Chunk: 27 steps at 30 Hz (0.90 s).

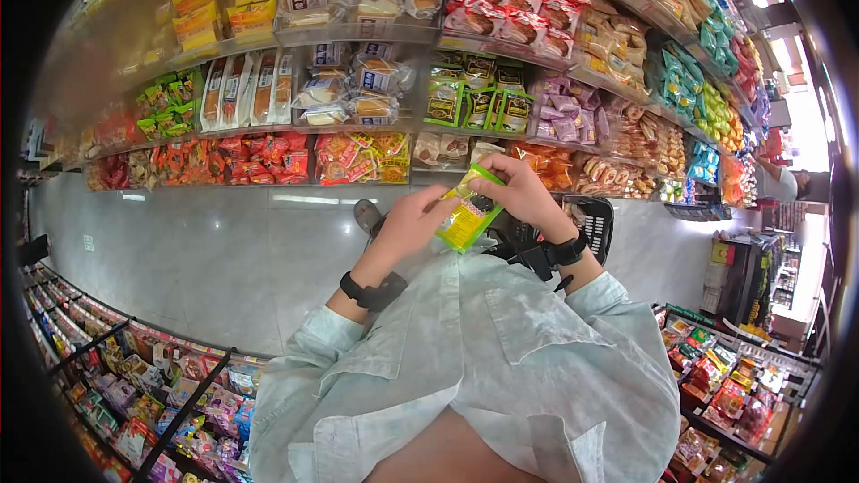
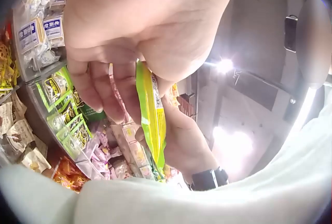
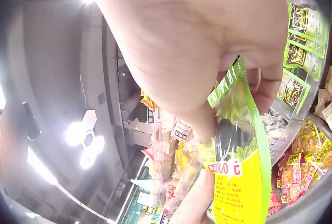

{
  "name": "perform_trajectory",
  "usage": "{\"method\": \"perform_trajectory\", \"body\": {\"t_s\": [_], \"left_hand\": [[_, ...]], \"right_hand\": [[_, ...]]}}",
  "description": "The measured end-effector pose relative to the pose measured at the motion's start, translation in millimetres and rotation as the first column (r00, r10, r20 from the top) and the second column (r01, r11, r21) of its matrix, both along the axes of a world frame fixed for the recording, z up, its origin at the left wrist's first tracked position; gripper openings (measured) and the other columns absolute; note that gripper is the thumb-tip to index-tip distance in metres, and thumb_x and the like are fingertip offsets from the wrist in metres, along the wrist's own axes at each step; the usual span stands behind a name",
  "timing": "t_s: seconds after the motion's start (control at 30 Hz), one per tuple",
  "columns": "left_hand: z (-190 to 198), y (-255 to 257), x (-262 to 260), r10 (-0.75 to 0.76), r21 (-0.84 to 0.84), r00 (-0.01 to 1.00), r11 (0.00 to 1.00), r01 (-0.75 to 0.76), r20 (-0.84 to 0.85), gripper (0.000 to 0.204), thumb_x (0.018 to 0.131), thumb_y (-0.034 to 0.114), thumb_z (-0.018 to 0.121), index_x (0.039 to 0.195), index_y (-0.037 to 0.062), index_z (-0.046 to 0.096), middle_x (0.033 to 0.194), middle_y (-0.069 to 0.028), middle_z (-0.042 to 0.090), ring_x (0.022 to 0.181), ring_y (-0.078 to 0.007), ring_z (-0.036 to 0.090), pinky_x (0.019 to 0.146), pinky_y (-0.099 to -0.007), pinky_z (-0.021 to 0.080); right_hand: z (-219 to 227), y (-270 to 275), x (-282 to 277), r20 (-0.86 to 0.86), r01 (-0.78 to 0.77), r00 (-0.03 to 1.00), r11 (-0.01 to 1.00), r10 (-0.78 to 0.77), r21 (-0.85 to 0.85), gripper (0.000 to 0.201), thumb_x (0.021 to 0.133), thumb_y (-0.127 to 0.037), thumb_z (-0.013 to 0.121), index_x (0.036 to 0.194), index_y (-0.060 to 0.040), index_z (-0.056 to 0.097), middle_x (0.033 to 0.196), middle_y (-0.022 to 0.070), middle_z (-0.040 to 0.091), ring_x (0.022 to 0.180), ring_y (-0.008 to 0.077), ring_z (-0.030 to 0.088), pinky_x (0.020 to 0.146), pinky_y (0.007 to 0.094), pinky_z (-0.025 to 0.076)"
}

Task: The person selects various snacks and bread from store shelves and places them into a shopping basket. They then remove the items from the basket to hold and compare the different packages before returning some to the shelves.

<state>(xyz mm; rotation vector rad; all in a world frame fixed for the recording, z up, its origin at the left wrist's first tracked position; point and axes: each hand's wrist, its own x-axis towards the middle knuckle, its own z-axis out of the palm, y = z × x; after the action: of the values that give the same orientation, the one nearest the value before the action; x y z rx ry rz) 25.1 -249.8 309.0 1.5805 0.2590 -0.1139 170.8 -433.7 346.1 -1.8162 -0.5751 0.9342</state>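
A yellow and green snack packet point(image 1: 463, 217) is held in front of my chest by both hands. My left hand point(image 1: 436, 207) grips its left side, fingers curled round it. Pinching the packet's green top edge is my right hand point(image 1: 489, 175). In the left wrist view the packet point(image 2: 154, 121) shows edge-on under the left hand point(image 2: 111, 97), with the right hand point(image 2: 188, 149) behind it. The right wrist view shows the right hand point(image 3: 244, 86) closed on the top of the packet point(image 3: 245, 180), which has black fruit printed on it.
Shelves point(image 1: 358, 34) packed with bagged snacks and breads run along the aisle ahead. A black shopping basket point(image 1: 598, 215) sits on the grey floor point(image 1: 197, 250) by my feet. Another rack of goods point(image 1: 152, 394) lies behind me. A person point(image 1: 783, 181) stands far down the aisle.
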Motion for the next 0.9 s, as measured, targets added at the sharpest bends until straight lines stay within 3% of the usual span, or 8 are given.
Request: {"method": "perform_trajectory", "body": {"t_s": [0.1, 0.27, 0.4, 0.57, 0.67, 0.7, 0.8, 0.9], "left_hand": [[5.0, -25.8, -8.3, 0.005, -0.011, 1.0, 1.0, -0.005, 0.003, 0.025, 0.105, 0.024, 0.062, 0.11, 0.0002, 0.069, 0.086, -0.0014, 0.067, 0.079, -0.0053, 0.056, 0.07, -0.0269, 0.047], [4.3, -84.5, -22.3, 0.017, 0.053, 0.999, 0.998, -0.019, 0.034, 0.024, 0.105, 0.022, 0.061, 0.106, -0.0015, 0.067, 0.082, -0.0002, 0.063, 0.077, -0.0052, 0.053, 0.069, -0.0261, 0.045], [-3.8, -133.7, -50.2, 0.085, 0.064, 0.993, 0.995, -0.08, -0.083, 0.024, 0.106, 0.021, 0.061, 0.108, -0.0015, 0.067, 0.084, 0.0023, 0.061, 0.079, -0.0051, 0.052, 0.071, -0.0252, 0.045], [-9.6, -159.4, -88.7, 0.155, 0.085, 0.976, 0.986, -0.143, -0.153, 0.023, 0.107, 0.021, 0.061, 0.112, -0.0005, 0.066, 0.087, 0.003, 0.061, 0.082, -0.0049, 0.052, 0.074, -0.0244, 0.044], [-16.4, -164.9, -102.5, 0.196, 0.162, 0.969, 0.972, -0.171, -0.153, 0.024, 0.105, 0.023, 0.063, 0.112, -0.0004, 0.066, 0.085, 0.001, 0.063, 0.08, -0.0063, 0.054, 0.073, -0.0251, 0.046], [-14.8, -167.3, -104.9, 0.209, 0.189, 0.967, 0.965, -0.18, -0.148, 0.025, 0.104, 0.023, 0.064, 0.112, -0.0004, 0.066, 0.084, -0.0001, 0.065, 0.079, -0.007, 0.056, 0.073, -0.0256, 0.047], [-5.1, -175.9, -106.7, 0.214, 0.248, 0.967, 0.953, -0.176, -0.135, 0.023, 0.104, 0.021, 0.063, 0.113, 0.0003, 0.067, 0.09, -0.0016, 0.066, 0.083, -0.0084, 0.059, 0.077, -0.0257, 0.049], [-14.7, -180.5, -112.1, 0.202, 0.05, 0.976, 0.979, -0.199, -0.076, 0.025, 0.107, 0.021, 0.058, 0.119, 0.0003, 0.065, 0.104, -0.0017, 0.068, 0.097, -0.0088, 0.06, 0.089, -0.026, 0.048]], "right_hand": [[0.0, -27.2, -4.3, 0.057, -0.028, 0.998, 1.0, 0.028, -0.005, 0.014, 0.1, -0.012, 0.072, 0.104, -0.0018, 0.064, 0.098, -0.0032, 0.067, 0.09, 0.0033, 0.059, 0.08, 0.0238, 0.051], [-17.7, -86.4, -12.6, -0.08, 0.007, 0.997, 0.996, 0.0, 0.087, 0.014, 0.1, -0.013, 0.073, 0.104, -0.0024, 0.065, 0.097, -0.005, 0.066, 0.088, 0.0024, 0.057, 0.078, 0.023, 0.049], [-46.3, -123.9, -22.1, -0.138, 0.005, 0.99, 0.985, 0.019, 0.173, 0.016, 0.101, -0.016, 0.071, 0.108, -0.0023, 0.067, 0.097, -0.0049, 0.068, 0.09, 0.0019, 0.059, 0.08, 0.0229, 0.05], [-55.7, -153.2, -47.9, -0.355, 0.042, 0.934, 0.972, 0.044, 0.23, 0.017, 0.102, -0.013, 0.068, 0.114, -0.0008, 0.068, 0.105, -0.0017, 0.072, 0.097, 0.0044, 0.064, 0.085, 0.0244, 0.052], [-71.7, -166.1, -65.8, -0.323, 0.056, 0.946, 0.974, 0.018, 0.221, 0.024, 0.101, -0.019, 0.069, 0.12, -0.0038, 0.069, 0.102, -0.0027, 0.074, 0.085, 0.0019, 0.062, 0.064, 0.0213, 0.049], [-68.6, -170.1, -68.5, -0.373, 0.054, 0.928, 0.984, 0.014, 0.172, 0.019, 0.101, -0.01, 0.068, 0.118, -0.0006, 0.067, 0.11, -0.0011, 0.071, 0.098, 0.0057, 0.065, 0.086, 0.0249, 0.053], [-69.3, -179.8, -73.6, -0.34, 0.056, 0.94, 0.986, 0.0, 0.155, 0.017, 0.101, -0.008, 0.067, 0.116, -0.0007, 0.067, 0.111, -0.0005, 0.071, 0.099, 0.0057, 0.064, 0.087, 0.0253, 0.053], [-69.6, -184.7, -77.8, -0.344, 0.084, 0.939, 0.981, -0.019, 0.174, 0.013, 0.101, -0.004, 0.066, 0.114, -0.0015, 0.066, 0.111, 0.0019, 0.072, 0.099, 0.0084, 0.066, 0.091, 0.027, 0.054]]}}
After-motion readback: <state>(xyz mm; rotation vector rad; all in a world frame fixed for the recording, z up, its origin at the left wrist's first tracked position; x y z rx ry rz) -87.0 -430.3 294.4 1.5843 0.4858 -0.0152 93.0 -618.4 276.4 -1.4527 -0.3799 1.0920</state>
